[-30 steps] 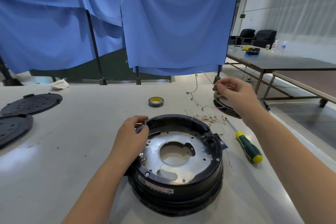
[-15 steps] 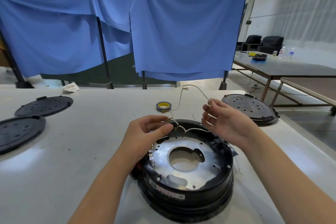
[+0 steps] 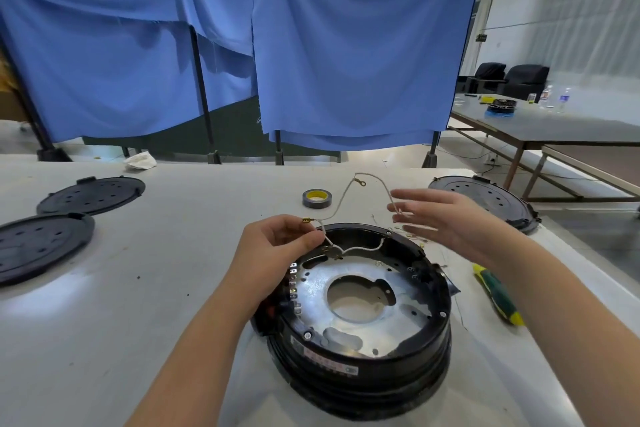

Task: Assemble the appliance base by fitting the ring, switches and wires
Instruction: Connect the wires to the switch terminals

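The black round appliance base [image 3: 360, 367] with a silver metal plate inside stands on the white table in front of me. My left hand [image 3: 277, 246] pinches a white braided wire [image 3: 341, 198] with brass terminals just above the base's far left rim. The wire arches up and over toward my right hand [image 3: 446, 218], and another strand droops into the base. My right hand hovers over the base's far right rim, blurred, fingers spread and straight; the wire passes by its fingertips.
A green and yellow screwdriver [image 3: 498, 295] lies right of the base. A tape roll [image 3: 317, 198] sits behind it. Two black perforated covers [image 3: 45, 239] lie at the left, another round part [image 3: 485, 201] at the far right. More loose wires lie behind my right hand.
My right hand brought a wire from the pile at the right over the base, my left hand took hold of it, and my right fingers have now spread open.
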Demonstrator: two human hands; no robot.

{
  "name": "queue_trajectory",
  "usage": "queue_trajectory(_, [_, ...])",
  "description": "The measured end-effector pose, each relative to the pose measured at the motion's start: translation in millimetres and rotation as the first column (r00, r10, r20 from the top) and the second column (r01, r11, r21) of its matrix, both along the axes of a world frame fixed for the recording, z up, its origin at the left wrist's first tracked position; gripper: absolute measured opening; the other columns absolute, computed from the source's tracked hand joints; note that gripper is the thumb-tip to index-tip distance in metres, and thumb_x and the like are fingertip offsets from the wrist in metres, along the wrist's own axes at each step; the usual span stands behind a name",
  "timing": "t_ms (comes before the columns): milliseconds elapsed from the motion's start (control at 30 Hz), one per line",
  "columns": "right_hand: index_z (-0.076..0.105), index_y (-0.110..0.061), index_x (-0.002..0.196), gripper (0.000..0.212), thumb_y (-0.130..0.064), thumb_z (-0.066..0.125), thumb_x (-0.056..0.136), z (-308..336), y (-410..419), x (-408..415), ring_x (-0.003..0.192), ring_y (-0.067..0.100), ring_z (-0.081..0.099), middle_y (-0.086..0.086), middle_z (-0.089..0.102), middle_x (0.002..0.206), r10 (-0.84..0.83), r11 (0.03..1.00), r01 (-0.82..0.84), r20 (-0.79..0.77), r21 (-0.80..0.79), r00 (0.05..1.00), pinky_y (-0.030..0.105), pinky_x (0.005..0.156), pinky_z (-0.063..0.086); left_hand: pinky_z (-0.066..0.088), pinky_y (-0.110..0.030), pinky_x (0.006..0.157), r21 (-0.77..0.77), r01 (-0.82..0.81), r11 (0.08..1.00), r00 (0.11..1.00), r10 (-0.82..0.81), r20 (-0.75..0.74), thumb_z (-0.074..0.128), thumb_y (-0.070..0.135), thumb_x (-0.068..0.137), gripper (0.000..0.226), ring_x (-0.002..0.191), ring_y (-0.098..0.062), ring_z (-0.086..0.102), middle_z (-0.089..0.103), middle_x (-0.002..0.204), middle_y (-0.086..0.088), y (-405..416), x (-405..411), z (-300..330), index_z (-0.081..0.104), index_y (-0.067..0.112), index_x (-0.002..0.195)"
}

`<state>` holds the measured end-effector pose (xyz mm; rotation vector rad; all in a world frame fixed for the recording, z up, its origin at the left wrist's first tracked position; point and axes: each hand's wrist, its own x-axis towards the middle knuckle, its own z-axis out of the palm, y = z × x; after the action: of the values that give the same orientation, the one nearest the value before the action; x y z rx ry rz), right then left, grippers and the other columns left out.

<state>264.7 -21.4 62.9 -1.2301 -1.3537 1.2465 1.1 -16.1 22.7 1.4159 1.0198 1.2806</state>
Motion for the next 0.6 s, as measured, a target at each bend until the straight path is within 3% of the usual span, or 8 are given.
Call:
queue_trajectory(67, [0.067, -0.033, 0.108, 0.022, -0.020, 0.062, 0.091, 8, -3, 0, 0.097, 0.000, 0.065, -0.010, 0.070, 0.109, -0.188, 0.975, 0.147, 0.269, 0.165, 0.945, 0.021, 0.086, 0.047, 0.053, -0.015, 0.066, 0.052, -0.004, 0.999, 1.000, 0.005, -0.019, 0.083, 0.014, 0.070, 0.009, 0.075, -0.016, 0.073, 0.076, 0.077, -0.003, -1, -1, 2, 0.076, 0.018, 0.073])
queue_trajectory(133, [0.068, -0.038, 0.097, 0.019, -0.022, 0.060, 0.092, 16, -6, -5, 0.088, -0.008, 0.061, -0.017, 0.069, 0.100, -0.355, 0.897, 0.224, 0.320, 0.382, 0.878, 0.012, 0.076, 0.044, 0.053, -0.015, 0.066, 0.104, -0.009, 0.994, 0.999, 0.015, -0.052, 0.084, 0.013, 0.069, 0.011, 0.073, -0.014, 0.073, 0.075, 0.075, -0.001, -2, -1, 4, 0.076, 0.020, 0.072])
queue_trajectory(200, [0.069, -0.036, 0.092, 0.016, -0.026, 0.057, 0.094, 23, -10, -14, 0.085, -0.010, 0.060, -0.019, 0.069, 0.092, -0.374, 0.850, 0.166, 0.351, 0.499, 0.859, 0.003, 0.067, 0.043, 0.055, -0.018, 0.068, 0.134, -0.003, 0.991, 0.996, 0.015, -0.090, 0.085, 0.014, 0.068, 0.011, 0.074, -0.016, 0.072, 0.075, 0.075, -0.001, -4, 0, 5, 0.077, 0.020, 0.072])
queue_trajectory(300, [0.073, -0.030, 0.092, 0.025, -0.038, 0.049, 0.096, 28, -13, -35, 0.089, -0.005, 0.062, -0.017, 0.072, 0.091, -0.196, 0.906, -0.029, 0.479, 0.423, 0.855, 0.004, 0.076, 0.043, 0.057, -0.021, 0.073, 0.157, 0.033, 0.987, 0.992, -0.013, -0.124, 0.084, 0.016, 0.066, 0.012, 0.076, -0.016, 0.073, 0.075, 0.075, 0.001, -8, 2, 7, 0.077, 0.023, 0.072])
queue_trajectory(400, [0.074, -0.019, 0.090, 0.044, -0.043, 0.038, 0.098, 32, -14, -52, 0.088, 0.010, 0.069, -0.003, 0.075, 0.088, -0.016, 0.944, -0.131, 0.441, 0.301, 0.897, 0.023, 0.086, 0.051, 0.054, -0.016, 0.066, 0.158, 0.011, 0.987, 0.995, 0.004, -0.095, 0.084, 0.011, 0.067, 0.010, 0.072, -0.014, 0.072, 0.075, 0.073, -0.001, -9, 1, 9, 0.076, 0.016, 0.071])
queue_trajectory(500, [0.074, -0.014, 0.089, 0.044, -0.041, 0.040, 0.098, 36, -15, -57, 0.072, 0.014, 0.068, 0.000, 0.074, 0.081, 0.020, 0.955, -0.124, 0.357, 0.269, 0.934, 0.022, 0.075, 0.056, 0.052, -0.014, 0.063, 0.133, -0.008, 0.991, 0.998, 0.016, -0.055, 0.084, 0.006, 0.068, 0.012, 0.070, -0.013, 0.072, 0.075, 0.073, -0.002, -8, -2, 10, 0.076, 0.015, 0.071])
queue_trajectory(600, [0.071, -0.018, 0.094, 0.021, -0.027, 0.052, 0.097, 35, -17, -58, 0.067, 0.007, 0.066, -0.002, 0.073, 0.081, 0.109, 0.961, -0.216, 0.480, 0.173, 0.870, 0.016, 0.065, 0.054, 0.053, -0.014, 0.062, 0.147, -0.021, 0.989, 0.996, 0.034, -0.083, 0.084, 0.006, 0.067, 0.013, 0.068, -0.013, 0.072, 0.074, 0.071, -0.002, -8, -2, 10, 0.076, 0.016, 0.069])
